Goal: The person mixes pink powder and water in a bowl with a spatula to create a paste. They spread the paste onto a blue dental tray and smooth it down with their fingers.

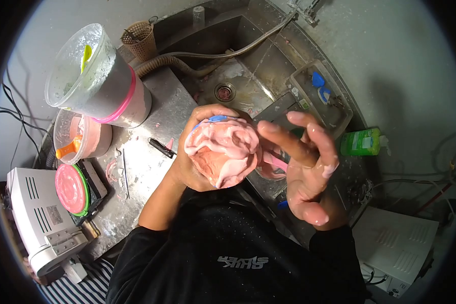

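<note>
My left hand (191,164) is wrapped around a rounded mass topped with wet pink paste (223,152). Blue material (217,118) shows along its upper rim; what lies under the paste is hidden. The paste surface is uneven, with thick folds and a smoother hollow at lower left. Just to the right, my right hand (309,167) is raised with its fingers apart and partly bent, holding nothing. Wet smears of paste coat its fingertips. Behind and between both hands, a pink-smeared round container (271,175) is partly covered.
At left stand a tall clear bucket (99,76) with a pink band, a smaller tub (81,134) with an orange scoop, and a pink lid (70,188). A black-handled tool (162,148) lies on the metal counter (142,177). Beyond are a sink (248,101) and green bottle (361,142).
</note>
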